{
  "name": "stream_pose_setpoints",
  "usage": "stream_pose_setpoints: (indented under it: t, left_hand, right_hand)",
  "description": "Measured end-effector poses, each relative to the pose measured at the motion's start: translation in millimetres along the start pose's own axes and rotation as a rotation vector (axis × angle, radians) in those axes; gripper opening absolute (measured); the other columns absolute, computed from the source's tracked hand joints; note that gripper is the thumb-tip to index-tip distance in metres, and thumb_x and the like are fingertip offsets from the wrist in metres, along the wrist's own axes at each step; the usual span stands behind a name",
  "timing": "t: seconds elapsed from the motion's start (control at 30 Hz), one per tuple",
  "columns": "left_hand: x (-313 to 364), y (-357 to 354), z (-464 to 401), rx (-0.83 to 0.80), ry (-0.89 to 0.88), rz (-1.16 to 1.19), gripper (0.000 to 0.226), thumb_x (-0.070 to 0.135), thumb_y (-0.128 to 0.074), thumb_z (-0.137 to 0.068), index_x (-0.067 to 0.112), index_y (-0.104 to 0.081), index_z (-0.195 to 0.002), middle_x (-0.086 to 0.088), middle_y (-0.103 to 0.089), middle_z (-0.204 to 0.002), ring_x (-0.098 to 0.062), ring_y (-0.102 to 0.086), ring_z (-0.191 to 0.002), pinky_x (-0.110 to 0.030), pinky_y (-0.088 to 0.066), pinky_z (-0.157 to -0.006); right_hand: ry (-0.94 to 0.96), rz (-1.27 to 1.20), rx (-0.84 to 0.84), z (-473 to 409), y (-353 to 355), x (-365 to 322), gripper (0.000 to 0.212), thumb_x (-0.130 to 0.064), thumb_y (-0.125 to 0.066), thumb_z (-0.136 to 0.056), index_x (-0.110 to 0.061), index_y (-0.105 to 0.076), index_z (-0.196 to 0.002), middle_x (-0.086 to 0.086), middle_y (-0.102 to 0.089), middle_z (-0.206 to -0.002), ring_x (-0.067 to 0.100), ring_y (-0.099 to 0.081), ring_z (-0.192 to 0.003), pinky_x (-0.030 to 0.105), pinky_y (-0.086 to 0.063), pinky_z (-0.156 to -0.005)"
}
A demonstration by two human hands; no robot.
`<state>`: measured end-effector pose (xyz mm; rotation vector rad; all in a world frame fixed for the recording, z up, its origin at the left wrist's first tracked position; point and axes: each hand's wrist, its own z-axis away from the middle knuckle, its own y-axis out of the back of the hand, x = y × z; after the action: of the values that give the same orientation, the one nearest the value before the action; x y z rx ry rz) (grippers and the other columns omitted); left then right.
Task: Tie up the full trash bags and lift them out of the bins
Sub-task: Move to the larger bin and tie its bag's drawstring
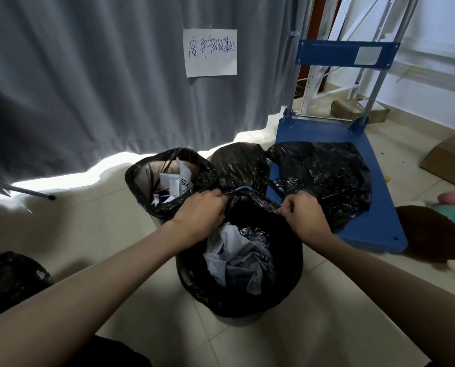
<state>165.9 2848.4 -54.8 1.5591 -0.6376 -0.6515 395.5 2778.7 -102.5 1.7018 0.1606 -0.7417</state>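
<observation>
A black trash bag (237,292) lines the near bin in the middle of the floor, open at the top and full of crumpled pale paper (237,258). My left hand (198,211) grips the bag's far rim on the left. My right hand (302,214) pinches the same rim on the right. A second lined bin (168,181) stands behind to the left, open, with white paper scraps inside. A closed black bag (239,165) sits behind the near bin. Another black bag (324,176) lies on the blue cart.
A blue platform cart (374,226) with an upright handle stands right of the bins. A grey curtain (102,75) with a handwritten paper sign (210,53) hangs behind. A black bag (9,279) lies at the left, a cardboard box (451,160) and plush toys (438,234) at the right.
</observation>
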Motion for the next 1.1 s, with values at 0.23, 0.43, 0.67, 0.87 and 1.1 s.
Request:
stream_pose_setpoints:
  t: [0.23,0.43,0.67,0.87,1.1]
  left_hand:
    - [-13.5,-9.9,-14.6,0.165,0.066,0.203,0.023,0.029,-0.060,-0.091,0.020,-0.052,-0.110,0.002,-0.050,-0.111,-0.023,-0.058,-0.096,-0.036,-0.048,-0.070]
    - [-7.0,-10.5,-27.7,0.199,-0.033,0.294,0.058,0.024,-0.064,-0.091,0.027,-0.042,-0.144,0.006,-0.050,-0.137,-0.019,-0.052,-0.120,-0.038,-0.048,-0.096]
    - [1.0,-5.1,-31.1,0.127,-0.243,-0.023,0.027,0.023,-0.060,-0.088,0.030,-0.065,-0.114,0.011,-0.056,-0.115,-0.015,-0.048,-0.104,-0.027,-0.030,-0.076]
    - [0.8,2.6,-26.4,0.192,-0.204,-0.144,0.014,0.025,-0.062,-0.080,0.022,-0.061,-0.094,0.006,-0.065,-0.095,-0.020,-0.049,-0.100,-0.032,-0.025,-0.075]
    - [-10.5,12.3,-27.2,0.346,0.064,-0.137,0.015,0.016,-0.063,-0.078,0.020,-0.051,-0.086,0.000,-0.066,-0.090,-0.027,-0.051,-0.096,-0.039,-0.033,-0.078]
  right_hand:
    - [0.156,-0.167,0.074,5.8,8.2,-10.9,0.014,-0.007,-0.065,-0.082,-0.016,-0.057,-0.075,0.001,-0.056,-0.071,0.016,-0.054,-0.067,0.035,-0.048,-0.065]
    - [0.319,-0.291,-0.003,16.5,15.3,-27.0,0.024,0.004,-0.062,-0.076,-0.019,-0.056,-0.078,-0.002,-0.051,-0.074,0.012,-0.049,-0.067,0.028,-0.043,-0.064]
    - [0.555,-0.134,-0.139,29.7,18.1,-42.1,0.024,-0.003,-0.062,-0.077,-0.025,-0.051,-0.079,-0.008,-0.044,-0.073,0.012,-0.047,-0.067,0.038,-0.044,-0.061]
    - [0.464,-0.020,-0.098,34.3,20.2,-35.9,0.024,0.000,-0.058,-0.077,-0.020,-0.046,-0.081,-0.004,-0.046,-0.076,0.018,-0.047,-0.069,0.045,-0.046,-0.063]
    - [0.195,0.111,-0.087,22.1,35.1,-18.7,0.020,0.002,-0.055,-0.078,-0.015,-0.046,-0.084,0.003,-0.051,-0.081,0.026,-0.052,-0.072,0.041,-0.046,-0.064]
